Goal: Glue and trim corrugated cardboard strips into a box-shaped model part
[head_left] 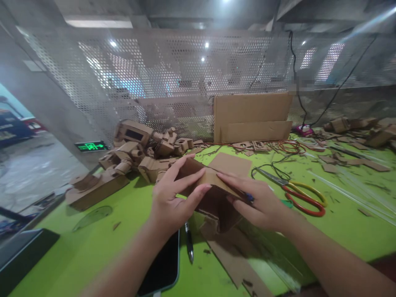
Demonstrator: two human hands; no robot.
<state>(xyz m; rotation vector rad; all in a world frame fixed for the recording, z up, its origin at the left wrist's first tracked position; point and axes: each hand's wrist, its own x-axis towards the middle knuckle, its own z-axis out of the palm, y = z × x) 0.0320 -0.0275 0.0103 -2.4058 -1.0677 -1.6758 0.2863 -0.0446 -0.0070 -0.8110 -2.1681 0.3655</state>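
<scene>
Between my two hands is a folded piece of brown cardboard point(230, 206), shaped like a small open box and raised above the green table. My left hand point(175, 192) grips its left side, thumb and fingers spread over the upper edge. On the right side, my right hand point(255, 198) pinches the edge between thumb and fingers. Something small and blue shows by the right fingers, too hidden to name. Below the box lie flat cardboard strips point(229, 260), a black pen point(189, 243) and a dark phone point(163, 264), partly covered by my left forearm.
Scissors with red and yellow handles point(305, 200) lie to the right. Assembled cardboard parts point(133, 144) pile up at the back left. A large cardboard sheet point(252, 111) leans on the perforated metal screen point(182, 62). Clear thin rods point(352, 198) and scraps lie at the right.
</scene>
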